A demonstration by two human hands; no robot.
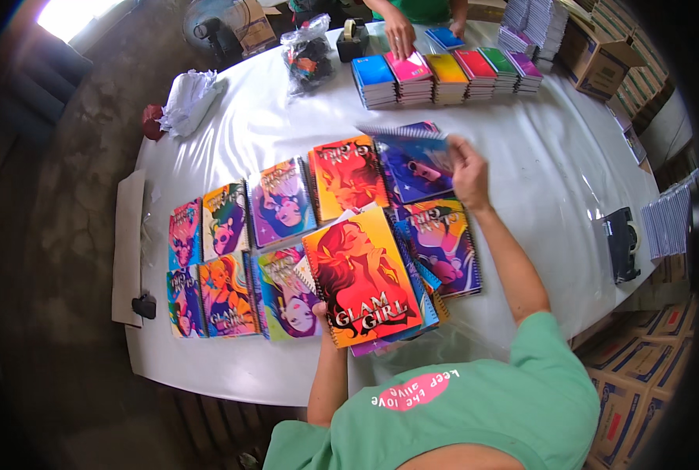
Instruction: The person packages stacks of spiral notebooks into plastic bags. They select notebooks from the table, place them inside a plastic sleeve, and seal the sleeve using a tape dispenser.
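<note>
My left hand [321,313] grips a fanned stack of spiral notebooks, its fingers mostly hidden behind them. The top notebook [369,274] has an orange cover with a red figure. Farther off, my right hand [469,171] is closed on the right edge of a dark blue spiral notebook [412,166], tilted and slightly blurred above the far right pile. Two rows of colourful spiral notebooks lie on the table, including a red-orange one [348,178], a purple one [279,202] and a yellow-purple one [445,247] partly under the held stack.
The white-covered table [545,196] carries a row of small notebook stacks [449,77] at the far side, where another person's hand [400,35] touches a pink one. A tape dispenser [353,41], plastic bag [306,59] and black device [622,244] lie near the edges. Cartons [639,368] stand at right.
</note>
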